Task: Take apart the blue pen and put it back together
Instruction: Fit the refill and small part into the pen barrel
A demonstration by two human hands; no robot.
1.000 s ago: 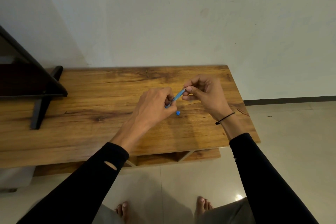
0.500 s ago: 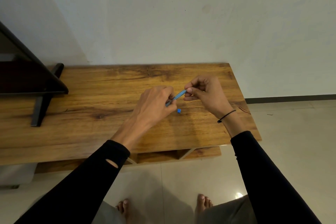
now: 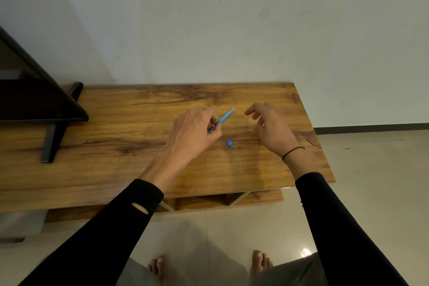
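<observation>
The left hand (image 3: pixel 195 132) grips the blue pen (image 3: pixel 222 120), tip angled toward the wooden table's (image 3: pixel 116 169) far right corner. The right hand (image 3: pixel 269 126) hovers beside it, fingers loose and empty. A small blue piece (image 3: pixel 229 143) lies between them, nearer the front edge.

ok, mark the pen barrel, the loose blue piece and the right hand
pen barrel (image 3: pixel 222 120), head view, middle of the exposed blue shaft.
loose blue piece (image 3: pixel 229 143), head view, its top face, lying on the table.
right hand (image 3: pixel 270 126), head view, back of the hand.
</observation>
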